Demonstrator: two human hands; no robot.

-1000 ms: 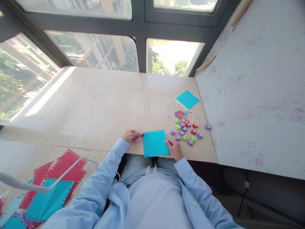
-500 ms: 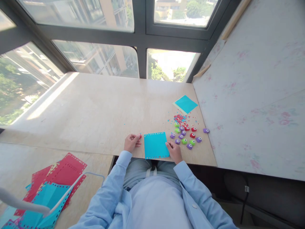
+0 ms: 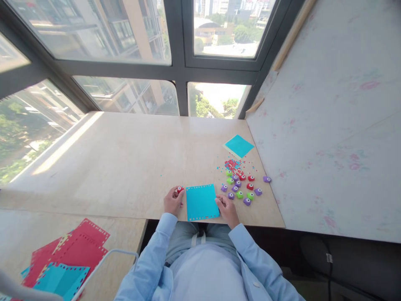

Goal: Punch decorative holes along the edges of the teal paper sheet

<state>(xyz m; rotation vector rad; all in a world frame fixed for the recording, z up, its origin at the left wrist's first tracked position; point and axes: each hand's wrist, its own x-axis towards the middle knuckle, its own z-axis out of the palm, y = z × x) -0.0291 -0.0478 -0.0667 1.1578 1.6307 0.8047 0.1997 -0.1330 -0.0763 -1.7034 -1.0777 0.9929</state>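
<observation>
My left hand (image 3: 172,202) is closed around a small red craft punch (image 3: 179,189), just left of a blue sheet of paper (image 3: 202,202). Punched holes run along the sheet's top and bottom edges. At the sheet's right edge, my right hand (image 3: 227,209) pinches the paper between thumb and fingers. Several purple, green and red punches lie to the right of that hand, among them a purple punch (image 3: 247,201) and a green punch (image 3: 239,195).
Red and blue paper bits (image 3: 233,165) are scattered behind the punches. Farther back lies a stack of blue and pale paper (image 3: 239,146). Punched red sheets (image 3: 78,246) and blue sheets (image 3: 62,278) overlap at lower left, under a white curved bar (image 3: 106,253). A wall (image 3: 328,167) borders the right side.
My left hand has turned, so the red punch shows more fully at its fingertips. The right hand keeps its hold on the sheet. The whole view has tilted up slightly.
</observation>
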